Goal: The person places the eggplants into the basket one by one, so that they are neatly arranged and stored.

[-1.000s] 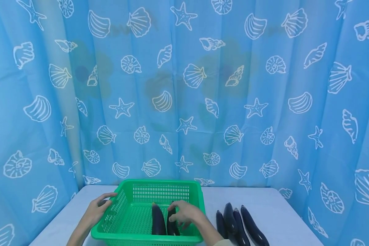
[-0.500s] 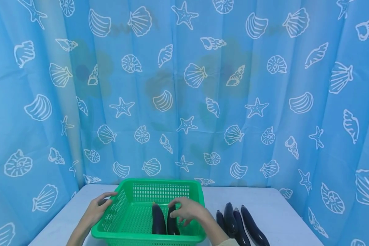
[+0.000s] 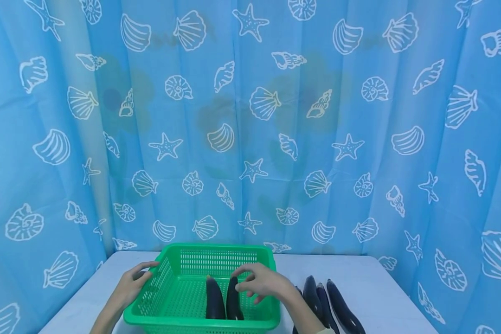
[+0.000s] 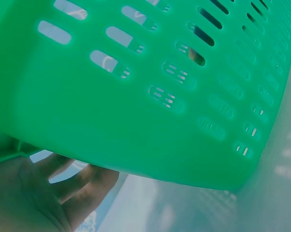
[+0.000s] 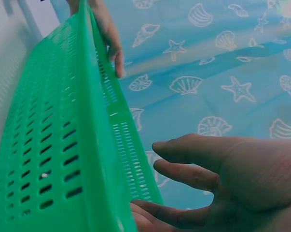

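A green plastic basket (image 3: 200, 322) with slotted walls stands on the table. My left hand (image 3: 129, 285) holds its left rim, fingers at the edge; in the left wrist view the fingers (image 4: 90, 191) show beside the outer wall. Two dark eggplants lie inside: one nearer the middle (image 3: 215, 299), the other (image 3: 234, 301) to its right. Over the right part of the basket, my right hand (image 3: 263, 280) has its fingers loosely bent and apart, close above the right eggplant's top end. In the right wrist view nothing shows between thumb and fingers (image 5: 186, 176).
Several more eggplants (image 3: 344, 308) lie on the white tabletop (image 3: 384, 283) right of the basket, partly covered by the right forearm. A blue curtain (image 3: 250, 139) with white shells and starfish hangs behind and at both sides.
My right hand has come off the right eggplant, rising and shifting slightly right, and more of that eggplant shows. The left hand and basket stay in place.
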{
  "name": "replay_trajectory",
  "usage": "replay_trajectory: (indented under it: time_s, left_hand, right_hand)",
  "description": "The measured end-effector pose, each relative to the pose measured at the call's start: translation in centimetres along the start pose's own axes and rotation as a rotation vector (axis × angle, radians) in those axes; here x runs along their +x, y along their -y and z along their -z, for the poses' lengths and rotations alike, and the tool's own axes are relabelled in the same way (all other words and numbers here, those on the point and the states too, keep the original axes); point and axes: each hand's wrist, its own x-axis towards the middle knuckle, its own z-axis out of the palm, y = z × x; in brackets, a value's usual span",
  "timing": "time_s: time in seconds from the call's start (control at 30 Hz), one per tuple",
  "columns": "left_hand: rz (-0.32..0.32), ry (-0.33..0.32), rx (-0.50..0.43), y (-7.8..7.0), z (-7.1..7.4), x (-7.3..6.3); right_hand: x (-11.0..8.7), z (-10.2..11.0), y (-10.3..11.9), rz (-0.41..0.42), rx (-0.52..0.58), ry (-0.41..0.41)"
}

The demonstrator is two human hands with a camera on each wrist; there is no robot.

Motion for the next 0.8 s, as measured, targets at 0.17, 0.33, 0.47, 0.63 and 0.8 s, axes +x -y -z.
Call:
replay_trajectory:
  time_s: [0.17, 0.33, 0.47, 0.63, 0.8]
  left_hand:
    - [-0.002, 0.004, -0.002, 0.0, 0.0, -0.1]
    - [0.002, 0.007, 0.004, 0.0, 0.1, -0.2]
    - [0.007, 0.002, -0.003, 0.0, 0.0, -0.3]
    - [0.019, -0.004, -0.01, -0.1, 0.0, -0.3]
    - [0.018, -0.002, -0.015, -0.2, 0.0, -0.1]
  right_hand:
    - [-0.8, 0.8, 0.0, 0.027, -0.013, -0.014]
    - [-1.5, 1.6, -0.5, 0.049, 0.002, -0.032]
    - [-2.1, 2.3, -1.1, 0.063, 0.025, -0.038]
    - [-2.8, 3.4, -1.7, 0.081, 0.022, -0.042]
    - [-3.6, 4.4, -2.3, 0.106, 0.041, -0.054]
